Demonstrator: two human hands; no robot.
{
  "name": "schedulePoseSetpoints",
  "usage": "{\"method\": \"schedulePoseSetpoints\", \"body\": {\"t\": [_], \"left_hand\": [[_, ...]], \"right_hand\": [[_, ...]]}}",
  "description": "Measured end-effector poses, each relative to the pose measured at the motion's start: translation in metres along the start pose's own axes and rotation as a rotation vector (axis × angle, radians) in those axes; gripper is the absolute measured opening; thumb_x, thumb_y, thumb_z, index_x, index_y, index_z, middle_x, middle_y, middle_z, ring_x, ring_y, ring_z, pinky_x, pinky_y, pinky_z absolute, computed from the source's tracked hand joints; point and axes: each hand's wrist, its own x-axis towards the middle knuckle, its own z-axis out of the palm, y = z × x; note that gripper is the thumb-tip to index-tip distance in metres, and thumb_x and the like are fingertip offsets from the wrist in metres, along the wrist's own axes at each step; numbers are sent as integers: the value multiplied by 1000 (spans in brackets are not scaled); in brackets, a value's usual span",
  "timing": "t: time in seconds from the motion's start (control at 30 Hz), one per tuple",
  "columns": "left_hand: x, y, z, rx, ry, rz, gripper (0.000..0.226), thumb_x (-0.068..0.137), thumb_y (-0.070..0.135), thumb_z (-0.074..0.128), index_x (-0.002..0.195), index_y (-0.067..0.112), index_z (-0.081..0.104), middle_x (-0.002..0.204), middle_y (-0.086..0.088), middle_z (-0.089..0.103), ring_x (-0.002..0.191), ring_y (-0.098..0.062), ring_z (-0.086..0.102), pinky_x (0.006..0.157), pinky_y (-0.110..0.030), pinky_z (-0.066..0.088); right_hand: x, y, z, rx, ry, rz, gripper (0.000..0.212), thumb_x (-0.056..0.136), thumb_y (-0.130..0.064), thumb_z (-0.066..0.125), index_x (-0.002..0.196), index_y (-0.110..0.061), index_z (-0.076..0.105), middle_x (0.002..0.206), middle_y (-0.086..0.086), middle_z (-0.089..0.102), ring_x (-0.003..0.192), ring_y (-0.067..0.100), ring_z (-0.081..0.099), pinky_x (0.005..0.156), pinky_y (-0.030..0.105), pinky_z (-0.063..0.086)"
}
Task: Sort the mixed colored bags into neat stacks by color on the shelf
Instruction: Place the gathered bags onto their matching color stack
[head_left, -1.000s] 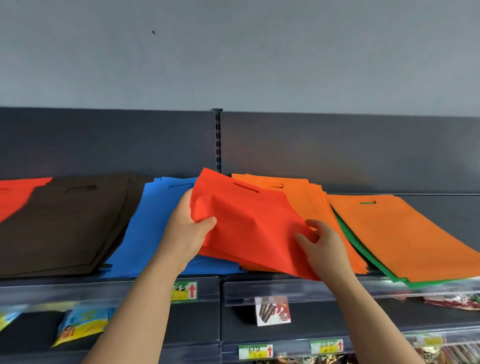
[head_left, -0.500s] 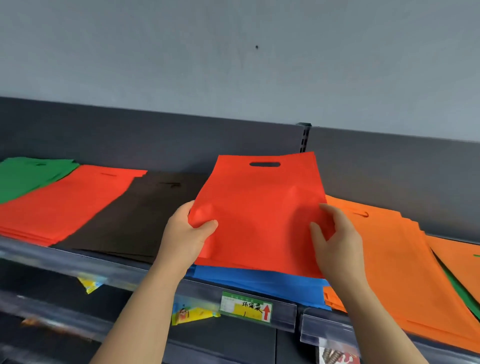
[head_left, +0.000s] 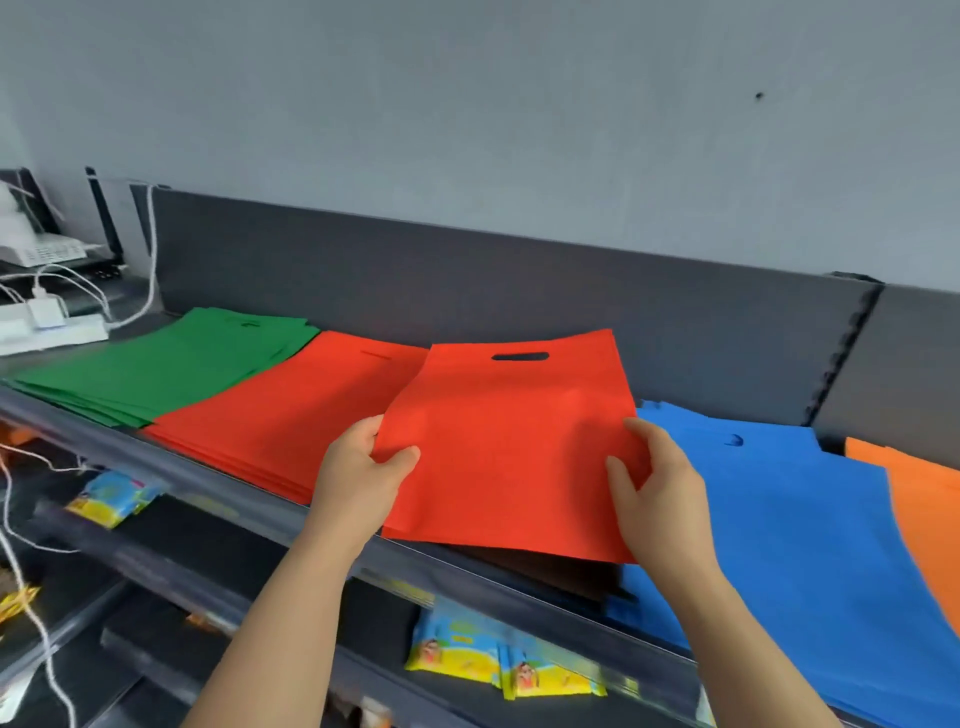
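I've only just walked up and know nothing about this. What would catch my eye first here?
First, the bright red bag in the middle, gripped at its side edges by the left hand and the right hand. Then the flat blocks of colour around it: a red stack just to its left, a green stack further left, a blue stack on the right and orange bags at the far right edge.

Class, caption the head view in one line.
The left hand and right hand hold a red bag beside the red stack.
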Motion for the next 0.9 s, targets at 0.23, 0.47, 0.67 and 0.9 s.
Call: {"method": "schedulePoseSetpoints", "body": {"t": [0.23, 0.47, 0.67, 0.9], "left_hand": [[82, -34, -105, 175, -2, 15, 30, 85, 6, 63, 101, 31, 62, 97, 6, 70, 91, -17, 67, 87, -45, 54], [145, -69, -166, 442, -21, -14, 35, 83, 9, 63, 118, 13, 62, 105, -4, 68, 92, -24, 65, 85, -41, 53], [174, -80, -183, 678, 10, 0, 35, 89, 11, 56, 124, 11, 53, 108, -9, 65, 93, -30, 59, 74, -33, 44], [178, -88, -183, 1067, 13, 100, 40, 91, 16, 53, 131, 13, 51, 121, -7, 59, 106, -29, 56, 83, -38, 43]], "right_hand": [[2, -80, 100, -25, -79, 47, 48, 90, -19, 58, 136, -16, 45, 127, 5, 58, 110, 25, 56, 95, 35, 44], [-4, -127, 170, -90, -208, 156, 52, 89, -27, 59, 137, -17, 41, 128, 5, 56, 117, 24, 53, 92, 33, 44], [-1, -147, 202, -316, -320, 126, 29, 91, -38, 53, 108, -14, 51, 103, 5, 63, 96, 27, 59, 83, 37, 46], [2, -153, 211, -640, -385, -37, 37, 94, -48, 40, 98, -16, 58, 98, 2, 62, 94, 24, 58, 86, 36, 38]]}}
